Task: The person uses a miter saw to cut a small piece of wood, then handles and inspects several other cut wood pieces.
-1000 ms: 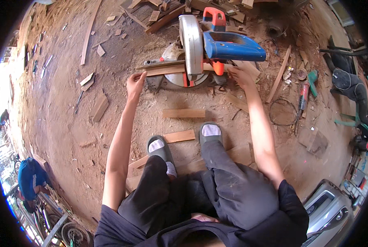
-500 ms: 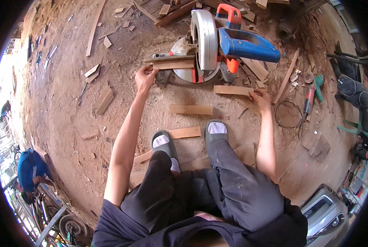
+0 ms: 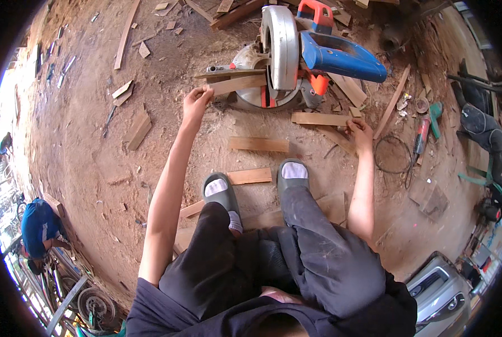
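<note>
Since half a second ago in the head view, one thin wooden board (image 3: 237,85) has swung outward at its left end and slants away from the strip (image 3: 231,73) behind it on the mitre saw (image 3: 310,51), its right end beside the blade guard (image 3: 284,48); thumb and fingers of the left hand (image 3: 196,103) are clamped on its outer end, while the right hand (image 3: 361,132), fingers bent, is at the edge of a second board (image 3: 321,118) right of the saw, whether gripping I cannot tell; one short offcut (image 3: 257,144) lies between saw and slide sandals (image 3: 224,197)

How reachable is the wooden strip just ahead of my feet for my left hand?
Probably yes: nothing visible stands between your left hand and that wooden strip, though the hand holds a slat.
</note>
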A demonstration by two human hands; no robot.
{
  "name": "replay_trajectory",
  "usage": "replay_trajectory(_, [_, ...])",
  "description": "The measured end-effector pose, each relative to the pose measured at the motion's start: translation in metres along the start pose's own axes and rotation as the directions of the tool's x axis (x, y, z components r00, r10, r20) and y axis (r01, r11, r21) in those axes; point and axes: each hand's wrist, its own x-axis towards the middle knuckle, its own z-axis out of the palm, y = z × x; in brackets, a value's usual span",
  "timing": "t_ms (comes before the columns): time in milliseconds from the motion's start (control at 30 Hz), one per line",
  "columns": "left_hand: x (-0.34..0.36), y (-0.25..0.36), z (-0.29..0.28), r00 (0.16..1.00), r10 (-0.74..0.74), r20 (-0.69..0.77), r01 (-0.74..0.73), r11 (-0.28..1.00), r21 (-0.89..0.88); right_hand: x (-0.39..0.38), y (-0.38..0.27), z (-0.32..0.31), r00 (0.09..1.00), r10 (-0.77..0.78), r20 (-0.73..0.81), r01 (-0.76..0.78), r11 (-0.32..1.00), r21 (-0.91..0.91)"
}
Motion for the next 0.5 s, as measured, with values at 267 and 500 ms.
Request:
replay_trajectory(267, [-0.107, -0.038, -0.015, 0.952, 0.050, 0.303, -0.018, 0.994, -0.107, -0.060, -0.011, 0.024, 0.985, -0.004, 0.172, -0.049, 0.953, 0.300])
replay_trajectory(500, [-0.145, -0.072, 0.004, 0.934, -0.001, 0.358, 0.079, 0.976, -0.204, -0.126, 0.012, 0.107, 0.986, -0.007, 0.164, -0.030, 0.976, 0.217])
